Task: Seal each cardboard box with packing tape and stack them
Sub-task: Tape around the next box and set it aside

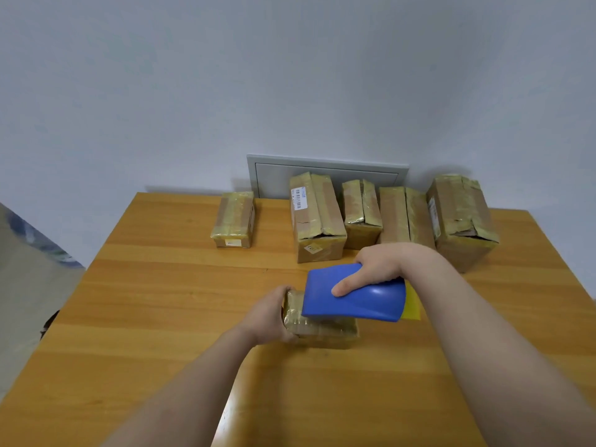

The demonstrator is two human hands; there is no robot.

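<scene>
The left hand (269,312) wraps around the left end of a small box (322,330) in the middle of the wooden table (145,317). The right hand (375,269) reaches across and grips a blue tape holder (358,301), thumb on top, just over the box. Five more boxes (317,217) sit along the wall.

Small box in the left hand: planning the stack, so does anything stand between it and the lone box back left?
Nothing visible does; only bare tabletop lies between the small box and the lone box.
</scene>
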